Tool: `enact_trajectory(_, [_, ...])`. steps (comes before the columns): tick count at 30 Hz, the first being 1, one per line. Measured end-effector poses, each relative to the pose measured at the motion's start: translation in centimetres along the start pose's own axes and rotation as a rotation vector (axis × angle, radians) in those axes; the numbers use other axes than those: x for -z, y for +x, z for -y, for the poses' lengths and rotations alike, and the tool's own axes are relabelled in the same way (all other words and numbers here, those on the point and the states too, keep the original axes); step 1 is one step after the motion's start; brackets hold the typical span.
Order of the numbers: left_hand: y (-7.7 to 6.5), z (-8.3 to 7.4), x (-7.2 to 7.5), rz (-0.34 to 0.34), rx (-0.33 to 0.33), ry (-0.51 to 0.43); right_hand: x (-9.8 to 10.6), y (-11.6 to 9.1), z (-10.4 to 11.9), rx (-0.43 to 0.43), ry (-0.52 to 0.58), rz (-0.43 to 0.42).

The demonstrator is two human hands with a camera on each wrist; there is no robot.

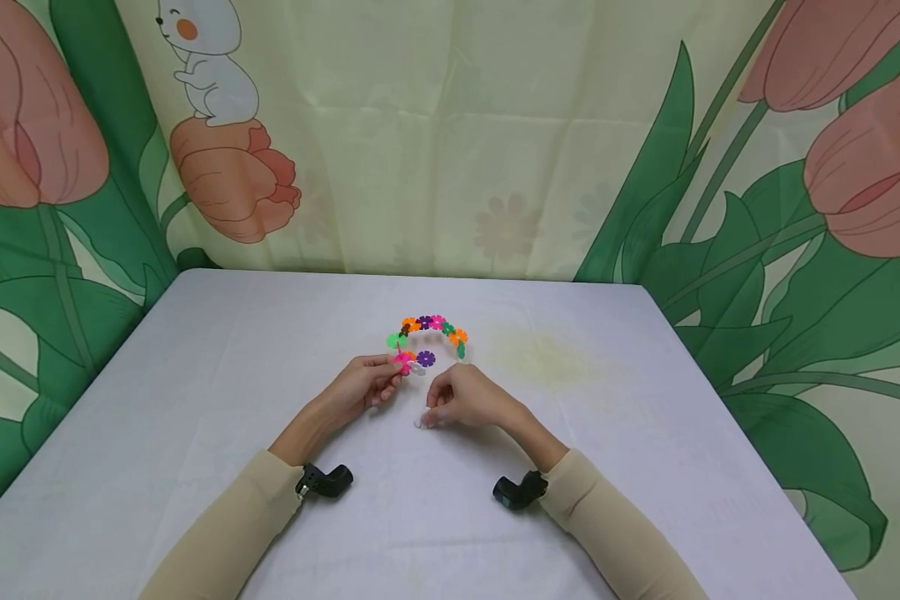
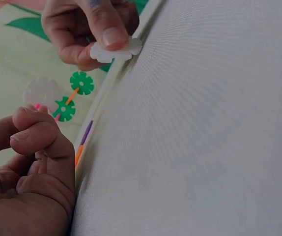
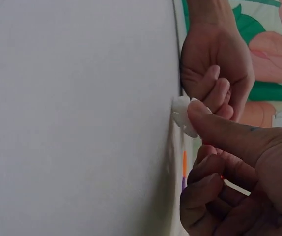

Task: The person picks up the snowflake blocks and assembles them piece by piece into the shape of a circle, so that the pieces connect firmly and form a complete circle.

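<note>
My left hand (image 1: 362, 385) pinches a pink flower-shaped plastic disc (image 1: 402, 361) at the near left end of a curved chain of interlocking discs (image 1: 424, 322). Beside the pink disc are a white one and a purple disc (image 1: 426, 358). The chain bends away from me in an arch of orange, purple, pink and green pieces. To the right and nearer, my right hand (image 1: 471, 397) holds a separate white disc (image 2: 115, 51) between thumb and fingers, close over the table. In the right wrist view this white disc (image 3: 184, 115) sticks out past the thumb tip.
A white cloth covers the table (image 1: 607, 467), with a faint yellowish stain (image 1: 547, 357) right of the chain. Behind stands a curtain (image 1: 435, 133) printed with tulips and a white animal. Each wrist wears a black camera (image 1: 521, 490).
</note>
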State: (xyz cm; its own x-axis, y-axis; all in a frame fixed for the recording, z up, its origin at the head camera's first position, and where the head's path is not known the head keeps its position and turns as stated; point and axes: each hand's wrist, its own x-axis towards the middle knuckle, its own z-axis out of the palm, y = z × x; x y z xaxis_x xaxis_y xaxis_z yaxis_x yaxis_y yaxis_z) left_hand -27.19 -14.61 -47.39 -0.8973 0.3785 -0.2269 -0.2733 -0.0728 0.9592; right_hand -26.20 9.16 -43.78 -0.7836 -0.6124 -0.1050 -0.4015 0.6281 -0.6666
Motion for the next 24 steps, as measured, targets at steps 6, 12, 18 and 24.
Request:
enact_trajectory(6, [0.1,0.0,0.0,-0.003,0.006,0.009,1.1,-0.3,-0.4,-0.096,0.026,0.039])
enact_trajectory(12, [0.2,0.1,0.1,0.006,-0.001,0.004,1.2,0.0,-1.1,-0.146,0.171,0.011])
enact_trajectory(18, [0.2,0.2,0.2,0.009,0.005,0.008,1.2,0.1,-1.3,-0.182,0.313,-0.057])
enact_trajectory(24, [0.2,0.1,0.0,0.003,0.009,-0.003,1.2,0.2,-1.4,-0.210,0.429,-0.074])
